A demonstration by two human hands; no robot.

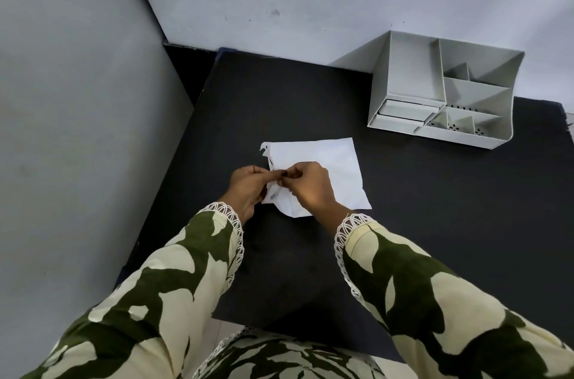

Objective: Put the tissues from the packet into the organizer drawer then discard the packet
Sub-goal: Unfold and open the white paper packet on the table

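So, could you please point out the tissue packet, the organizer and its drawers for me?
Packet [329, 161]: head view, on its flat white upper face.
Organizer [407, 68]: head view, inside wall of the large left compartment.
Drawers [407, 110]: head view, top of the upper drawer front.

Both arms extend forward from 6 o'clock. Left hand [247, 184] and right hand [309, 184] meet fingertip to fingertip at centre, fingers curled in a pinch, knuckles up.
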